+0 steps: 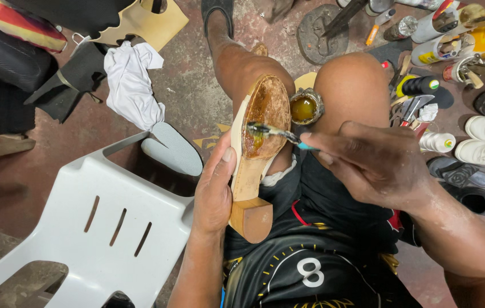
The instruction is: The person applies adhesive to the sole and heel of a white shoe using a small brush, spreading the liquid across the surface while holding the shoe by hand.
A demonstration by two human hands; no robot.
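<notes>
So the heeled shoe (pixel 256 154) is flipped sole-up and resting on the person's thigh, probably so the sole faces the brush and stays steady. Left hand (pixel 215 191) wraps its side, thumb lying along the sole's edge and the other fingers tucked underneath out of sight, so it's clamped from the left near the block heel. Right hand (pixel 371 162) pinches a small brush (pixel 274 131), fingertips closed on the handle end, bristles touching the glossy amber-coated forepart. The open tin of glue (pixel 305 107) sits wedged between the knees, just beside the toe, likely for easy dipping. White plastic chair (pixel 105 222) sits off to the left
</notes>
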